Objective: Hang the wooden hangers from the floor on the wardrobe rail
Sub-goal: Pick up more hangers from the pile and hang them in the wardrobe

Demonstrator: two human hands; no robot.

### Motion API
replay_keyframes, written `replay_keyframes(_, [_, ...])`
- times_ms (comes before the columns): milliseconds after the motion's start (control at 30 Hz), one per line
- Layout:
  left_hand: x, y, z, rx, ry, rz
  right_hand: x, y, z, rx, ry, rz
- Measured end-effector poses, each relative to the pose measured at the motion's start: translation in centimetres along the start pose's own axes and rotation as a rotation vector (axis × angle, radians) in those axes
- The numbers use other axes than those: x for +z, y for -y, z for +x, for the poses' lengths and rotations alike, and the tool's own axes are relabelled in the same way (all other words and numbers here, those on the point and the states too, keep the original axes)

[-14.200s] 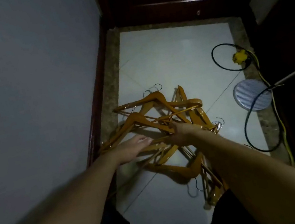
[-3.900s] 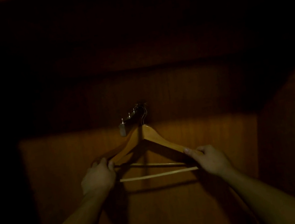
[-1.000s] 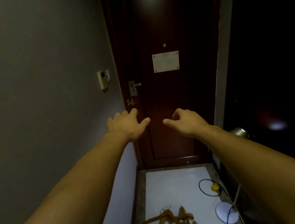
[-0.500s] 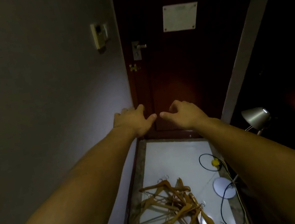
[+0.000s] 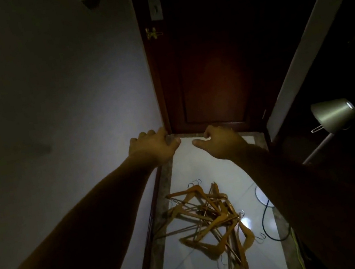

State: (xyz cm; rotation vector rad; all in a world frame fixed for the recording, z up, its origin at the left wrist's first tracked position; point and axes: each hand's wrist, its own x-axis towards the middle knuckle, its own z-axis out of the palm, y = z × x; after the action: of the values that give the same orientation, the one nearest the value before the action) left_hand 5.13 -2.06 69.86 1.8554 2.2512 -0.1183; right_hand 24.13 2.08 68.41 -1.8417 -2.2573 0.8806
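While nothing is gripped, left hand (image 5: 153, 149) and right hand (image 5: 218, 140) are held out, fingers loosely curled, slightly apart, above floor (image 5: 201, 168); reach for hanger judged pending. Wooden hangers (image 5: 209, 218) piled on floor below, tangled; snagging of hooks expected. Cable (image 5: 265, 220) and lamp (image 5: 333, 116) located right of pile. Wardrobe rail not shown.

Both bare forearms stretch forward side by side, palms down. The left hand (image 5: 152, 149) and right hand (image 5: 218, 141) hold nothing, fingers loosely curled, thumbs pointing toward each other, a gap between them
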Motion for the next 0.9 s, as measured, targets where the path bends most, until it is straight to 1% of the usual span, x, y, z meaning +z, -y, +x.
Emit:
replay_keyframes(133, [2.6,0.7,2.3,0.04,0.076,0.023,2.2,-1.4,1.8,0.11,0.057,-0.065])
replay_keyframes(333, [7.0,2.2,6.0,0.137,0.173,0.006,6.7,-3.1,3.5,0.188,0.105,-0.018])
replay_keyframes(567, [12.7,0.0,8.0,0.133,0.327,-0.063,10.9,-8.2,4.6,0.304,0.235,0.076])
replay_keyframes(767, [18.3,-1.7,10.2,0.095,0.422,-0.094,13.3,-12.9,7.1,0.343,0.287,0.088])
replay_keyframes(900, [23.4,-2.0,11.4,0.081,0.481,-0.11,16.5,-16.0,8.0,0.404,0.335,0.081])
